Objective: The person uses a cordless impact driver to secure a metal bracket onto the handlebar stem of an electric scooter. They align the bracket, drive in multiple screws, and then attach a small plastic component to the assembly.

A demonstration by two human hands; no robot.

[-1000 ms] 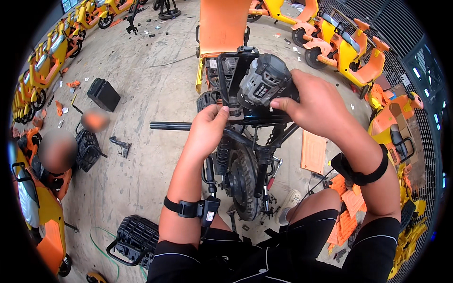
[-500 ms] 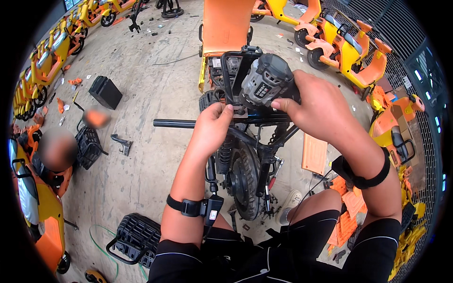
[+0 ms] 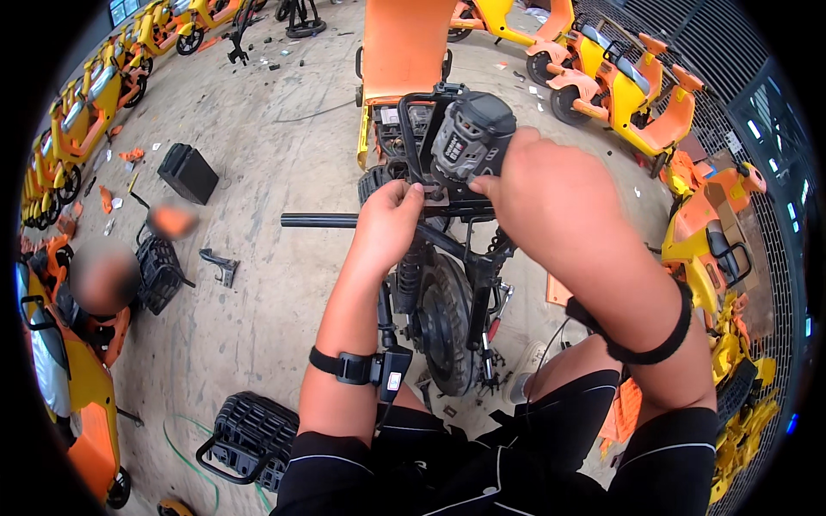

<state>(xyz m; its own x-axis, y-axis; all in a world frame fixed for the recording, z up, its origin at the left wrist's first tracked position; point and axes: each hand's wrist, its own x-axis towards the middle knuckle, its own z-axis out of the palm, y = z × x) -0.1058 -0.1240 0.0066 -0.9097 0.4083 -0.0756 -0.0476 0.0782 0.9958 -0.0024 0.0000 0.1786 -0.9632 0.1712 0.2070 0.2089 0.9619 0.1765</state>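
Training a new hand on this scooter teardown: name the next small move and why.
Probably keep the left hand pinching by the black bar while the right hand steadies the grey drum-shaped unit; both sit at that joint on the black frame.

The grey concrete floor (image 3: 258, 301) carries a black box (image 3: 188, 172), a black basket (image 3: 249, 434), a small metal bracket (image 3: 219, 265), scattered scraps and parked yellow-orange scooters (image 3: 632, 86).

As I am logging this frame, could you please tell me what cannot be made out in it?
Head view:
- Right hand: fingertips hidden behind the grey cylindrical unit.
- Left hand: whatever it pinches is too small to identify.
- Front wheel: partly covered by the black frame tubes.
- Person at left: blurred.
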